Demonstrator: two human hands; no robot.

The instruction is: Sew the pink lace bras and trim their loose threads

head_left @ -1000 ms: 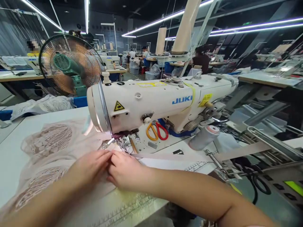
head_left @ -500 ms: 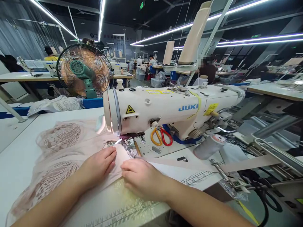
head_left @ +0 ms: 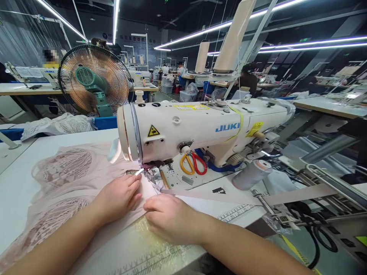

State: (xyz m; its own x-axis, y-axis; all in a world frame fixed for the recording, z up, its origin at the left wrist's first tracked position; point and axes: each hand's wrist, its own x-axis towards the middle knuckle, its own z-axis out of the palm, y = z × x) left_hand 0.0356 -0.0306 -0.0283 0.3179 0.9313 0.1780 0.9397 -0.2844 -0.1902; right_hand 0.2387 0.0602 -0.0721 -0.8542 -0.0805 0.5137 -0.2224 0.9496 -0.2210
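Observation:
A pale pink garment with lace cups (head_left: 71, 164) lies spread on the table, its edge running under the needle area of the white JUKI sewing machine (head_left: 183, 126). My left hand (head_left: 122, 193) rests on the fabric, fingers stretched forward and lying on it close to the presser foot. Just right of it, my right hand (head_left: 169, 215) is closed on the garment's near edge, with its fingertips partly hidden. A narrow pink strip (head_left: 195, 193) comes in from the right to the metal guide (head_left: 153, 177) beside the needle.
Scissors with yellow and red handles (head_left: 193, 163) lie by the machine bed. A thread cone (head_left: 252, 174) and a razor blade (head_left: 219, 190) are to the right. A ruler tape (head_left: 149, 261) marks the front edge. A large fan (head_left: 96, 80) stands behind; people work farther back.
The view has shifted slightly, so most things appear farther left. My left fingers are a little closer to the needle. My right hand keeps its hold on the fabric edge.

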